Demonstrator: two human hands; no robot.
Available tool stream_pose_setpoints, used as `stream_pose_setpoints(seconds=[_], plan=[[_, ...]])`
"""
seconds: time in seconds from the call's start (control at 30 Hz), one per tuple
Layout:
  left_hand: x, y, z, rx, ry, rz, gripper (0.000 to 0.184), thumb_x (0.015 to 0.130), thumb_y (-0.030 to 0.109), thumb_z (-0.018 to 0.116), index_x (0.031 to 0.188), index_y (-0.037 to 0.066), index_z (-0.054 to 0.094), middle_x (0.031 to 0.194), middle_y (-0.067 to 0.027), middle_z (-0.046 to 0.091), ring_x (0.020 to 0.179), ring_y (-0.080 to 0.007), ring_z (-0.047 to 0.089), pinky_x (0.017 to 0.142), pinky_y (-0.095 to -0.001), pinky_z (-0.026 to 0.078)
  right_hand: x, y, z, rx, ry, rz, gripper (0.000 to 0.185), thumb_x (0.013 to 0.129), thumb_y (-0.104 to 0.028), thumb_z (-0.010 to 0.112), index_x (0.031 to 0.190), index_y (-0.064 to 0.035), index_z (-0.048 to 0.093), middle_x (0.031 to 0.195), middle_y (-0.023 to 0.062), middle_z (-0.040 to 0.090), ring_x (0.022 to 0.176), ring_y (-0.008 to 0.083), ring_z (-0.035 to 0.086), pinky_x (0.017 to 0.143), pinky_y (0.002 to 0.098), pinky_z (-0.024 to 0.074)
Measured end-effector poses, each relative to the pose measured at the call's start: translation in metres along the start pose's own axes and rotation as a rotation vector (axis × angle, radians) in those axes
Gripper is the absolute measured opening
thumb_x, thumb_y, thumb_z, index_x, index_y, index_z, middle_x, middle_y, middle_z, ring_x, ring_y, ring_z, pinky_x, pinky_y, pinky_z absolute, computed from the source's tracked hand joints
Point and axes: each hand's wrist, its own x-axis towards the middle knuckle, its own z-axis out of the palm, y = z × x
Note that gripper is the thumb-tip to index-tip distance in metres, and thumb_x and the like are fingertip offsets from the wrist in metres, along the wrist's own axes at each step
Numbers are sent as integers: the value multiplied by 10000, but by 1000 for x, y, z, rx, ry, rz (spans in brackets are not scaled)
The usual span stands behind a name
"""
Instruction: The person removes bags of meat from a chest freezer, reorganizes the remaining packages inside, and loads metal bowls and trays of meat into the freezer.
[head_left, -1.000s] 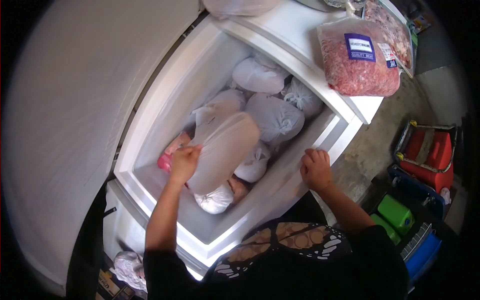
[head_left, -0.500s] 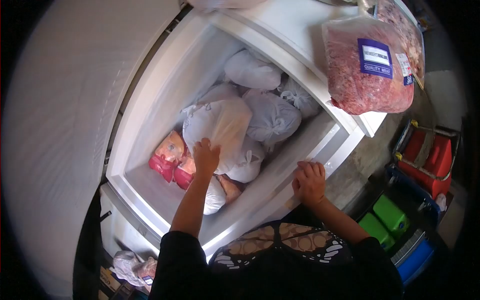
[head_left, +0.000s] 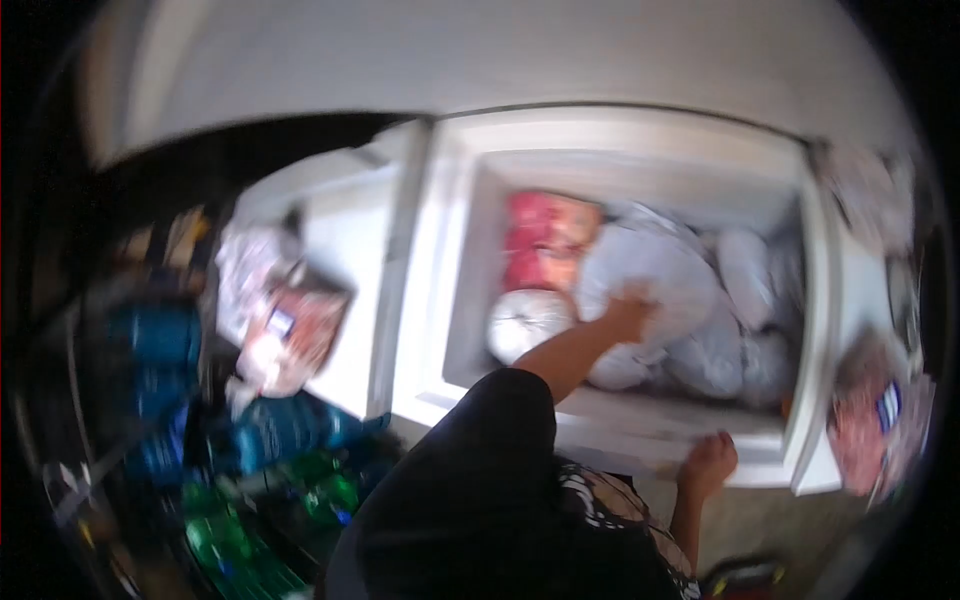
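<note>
My left hand [head_left: 630,308] reaches into an open chest freezer [head_left: 425,300] and lies against a big white plastic bag [head_left: 665,265]. Motion smears its fingers, so their grip on the bag does not show. My right hand [head_left: 710,462] is curled at the freezer's front rim. Left of the big bag are red and orange packages [head_left: 545,235], with a round white bundle [head_left: 527,322] in front of them. More tied white bags [head_left: 745,275] fill the right side of the freezer.
Bagged meat [head_left: 865,425] with a blue label sits on the white surface at right. Another meat package [head_left: 305,325] lies on a white surface at left, beside a pale bag [head_left: 250,265]. Blue bottles [head_left: 290,430] and green bottles [head_left: 235,530] stand on the lower left.
The view has swung left and turned, so the freezer now sits further right and level. My left hand remains at the big white bag, my right at the front rim.
</note>
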Motion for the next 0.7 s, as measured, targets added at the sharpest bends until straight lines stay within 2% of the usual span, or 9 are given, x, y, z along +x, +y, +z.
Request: stream_pose_setpoints(seconds=[0.1,0.17,0.23,0.27,0.3,0.43,0.53,0.6,0.7], plan=[[-73,-4,-78,-141,215,252,620,693,346,662,1260,231,438,1429,-134,152,1303,-386,136,985,-626,170,3,-22,-25,-87,-32,-89,158,767,-104,504,881,-8,557,1041,180,554,954,360,505,814,449,387],[-151,-43,-140,-9,517,176,517,714,321,641,1198,197,511,1392,-133,258,1302,-364,159,1011,-575,172,-2,-16,-23,-128,-57,-123,187,777,-101,504,928,0,548,1026,170,562,934,352,516,804,440,396],[-245,-97,-212,-215,717,-24,432,704,262,651,1102,115,571,1238,-128,434,1209,-309,332,969,-488,269,0,-3,-14,-136,-61,-144,207,778,-98,508,954,7,543,1005,171,568,919,353,524,791,438,405],[-286,-150,-206,116,1021,-157,401,703,238,653,1073,103,574,1190,-136,450,1122,-314,406,937,-462,303,0,4,-10,-124,-60,-144,213,774,-97,513,957,9,542,991,176,571,913,356,527,783,440,409],[-335,-180,-224,104,1119,-310,368,713,234,650,1050,107,579,1167,-145,452,1076,-323,435,929,-464,310,0,5,-7,-114,-59,-138,218,770,-95,517,959,11,541,977,182,574,908,360,530,775,442,413],[-502,-352,-270,439,1175,-820,361,689,183,654,1034,103,584,1019,-151,561,981,-336,515,820,-441,418,1,8,-8,-42,-144,-66,263,753,-73,496,991,34,532,928,216,562,868,380,526,789,442,415],[-563,-442,-274,292,920,-1303,549,724,305,644,1221,162,462,1225,-113,474,1158,-301,416,865,-556,363,3,43,2,13,-196,-140,292,724,-36,488,1004,39,515,956,221,529,885,382,506,810,430,410],[-593,-522,-254,171,859,-1322,697,719,379,646,1314,184,338,1313,-107,397,1229,-292,341,883,-626,314,-6,0,-36,-176,-141,-3,292,717,-26,480,999,43,514,984,225,511,921,393,487,815,433,410],[-605,-592,-241,4,918,-1319,852,669,417,683,1362,188,243,1348,-96,363,1250,-304,314,898,-679,260,-18,23,-57,-162,14,-17,272,699,-62,487,944,54,508,956,228,517,911,410,485,803,468,381]])
